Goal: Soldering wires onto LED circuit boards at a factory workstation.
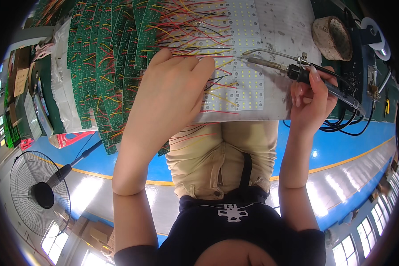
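Note:
My right hand (314, 95) grips a soldering iron (302, 76) with a black handle, held like a pen. A thin metal solder feed tube (275, 54) is clamped along it. The iron's tip and the tube's end meet over a panel of white LED boards (250, 91). Left of the tip, my left hand (175, 84) is closed among red, yellow and black wires (224, 95); its fingertips are hidden, and a red wire passes beside the index finger. Wires join the LED panel to overlapping green circuit board strips (104, 66), partly under my left hand.
A rough round pot (332, 37) stands at the right, near a solder spool (377, 39) on a stand. Black cables (343, 124) coil by the table's right edge. White plastic sheeting (62, 84) lies left of the boards. A standing fan (41, 195) is at lower left.

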